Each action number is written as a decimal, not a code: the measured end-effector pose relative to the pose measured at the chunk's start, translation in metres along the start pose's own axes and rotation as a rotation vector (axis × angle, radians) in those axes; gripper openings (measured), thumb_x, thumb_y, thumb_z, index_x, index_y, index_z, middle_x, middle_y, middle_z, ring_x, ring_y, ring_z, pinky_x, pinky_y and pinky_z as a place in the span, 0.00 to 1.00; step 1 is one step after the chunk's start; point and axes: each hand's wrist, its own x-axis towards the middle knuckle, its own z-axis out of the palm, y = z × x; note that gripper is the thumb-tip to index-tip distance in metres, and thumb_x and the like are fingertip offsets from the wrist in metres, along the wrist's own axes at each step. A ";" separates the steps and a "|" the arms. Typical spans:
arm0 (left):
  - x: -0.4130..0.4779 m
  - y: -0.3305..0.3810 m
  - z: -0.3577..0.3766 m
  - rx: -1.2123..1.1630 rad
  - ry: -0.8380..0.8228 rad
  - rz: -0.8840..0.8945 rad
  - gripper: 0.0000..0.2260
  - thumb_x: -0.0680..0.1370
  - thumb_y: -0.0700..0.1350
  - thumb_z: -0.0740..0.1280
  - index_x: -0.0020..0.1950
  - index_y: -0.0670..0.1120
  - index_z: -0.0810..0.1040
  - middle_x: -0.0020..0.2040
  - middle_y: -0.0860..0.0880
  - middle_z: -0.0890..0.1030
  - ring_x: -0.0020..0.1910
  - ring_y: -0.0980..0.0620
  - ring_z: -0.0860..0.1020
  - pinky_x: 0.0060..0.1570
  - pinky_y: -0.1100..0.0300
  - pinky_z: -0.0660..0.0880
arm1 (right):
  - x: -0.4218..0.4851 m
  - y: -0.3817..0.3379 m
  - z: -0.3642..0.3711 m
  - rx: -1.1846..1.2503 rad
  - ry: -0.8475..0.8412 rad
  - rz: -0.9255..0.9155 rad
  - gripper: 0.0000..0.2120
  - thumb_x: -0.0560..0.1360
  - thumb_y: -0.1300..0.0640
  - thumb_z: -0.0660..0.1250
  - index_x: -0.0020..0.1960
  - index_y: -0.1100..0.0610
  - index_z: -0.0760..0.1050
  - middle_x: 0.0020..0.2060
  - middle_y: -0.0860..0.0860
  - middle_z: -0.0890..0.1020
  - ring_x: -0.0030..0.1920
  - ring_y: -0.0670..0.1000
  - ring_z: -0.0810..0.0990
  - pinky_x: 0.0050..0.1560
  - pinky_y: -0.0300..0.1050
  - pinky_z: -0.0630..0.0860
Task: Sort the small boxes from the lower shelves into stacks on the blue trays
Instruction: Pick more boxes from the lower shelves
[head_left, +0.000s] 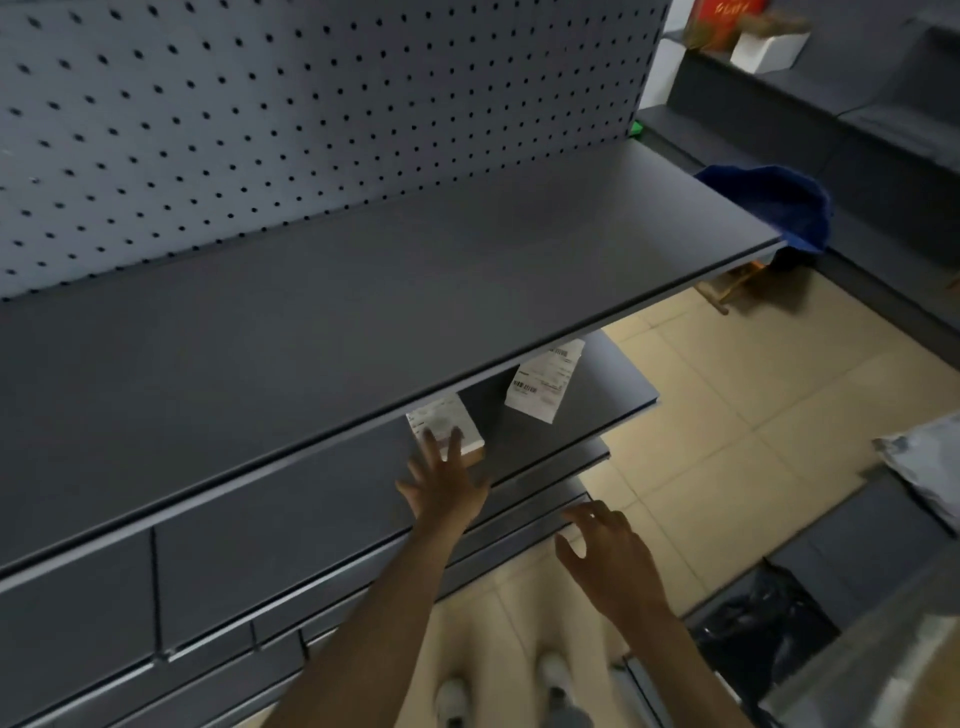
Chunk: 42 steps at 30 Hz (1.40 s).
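Grey metal shelving (363, 291) fills most of the view, backed by a perforated panel (311, 104), with pale tiled floor (727, 395) to our right. We look steeply down past the bare top shelf to the tiers below.

Task items: one small white box (447, 426) with a label on top sits at the front of a lower shelf (587, 405), partly under the shelf above. A second white labelled box (543, 384) lies near it, further right and back on the same tier. No blue tray identified with certainty (a dark blue shape (779, 208) beyond the shelf end could be one; too blurred to say).

Hands: our left hand (441, 483) is stretched toward the nearer box, fingers (429, 441) spread wide, tips overlapping its near edge; contact cannot be confirmed. Our right hand (608, 556) hangs loosely splayed, holding nothing, off the shelf's front edge.

Step in hand, as we judge it: reaching for pickup, early in a sorting cycle; nothing is gripped yet.

Next move calls for closing the left fingers across the box's sides and drawing it forward, clear of the overhanging shelf lip, before lifting. The right hand looks free to collect the second box.
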 end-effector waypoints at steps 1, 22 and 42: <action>0.009 0.002 0.002 -0.004 -0.026 -0.037 0.38 0.79 0.68 0.59 0.82 0.60 0.42 0.83 0.46 0.38 0.80 0.34 0.50 0.72 0.31 0.58 | 0.008 0.004 0.000 0.004 -0.011 -0.013 0.15 0.75 0.50 0.72 0.61 0.48 0.81 0.58 0.49 0.82 0.55 0.56 0.81 0.46 0.50 0.81; -0.006 -0.012 0.070 -0.195 0.463 -0.142 0.36 0.75 0.59 0.72 0.79 0.57 0.60 0.82 0.54 0.54 0.62 0.37 0.68 0.52 0.44 0.79 | 0.156 0.043 0.044 0.077 -0.026 -0.164 0.23 0.76 0.48 0.67 0.70 0.49 0.74 0.66 0.55 0.78 0.65 0.60 0.75 0.61 0.55 0.76; 0.003 -0.018 0.082 -0.318 0.549 -0.073 0.33 0.76 0.56 0.74 0.77 0.58 0.64 0.83 0.53 0.56 0.67 0.44 0.73 0.57 0.69 0.58 | 0.256 0.004 0.089 0.211 0.147 0.230 0.38 0.71 0.38 0.66 0.77 0.45 0.60 0.82 0.55 0.53 0.75 0.69 0.60 0.66 0.68 0.69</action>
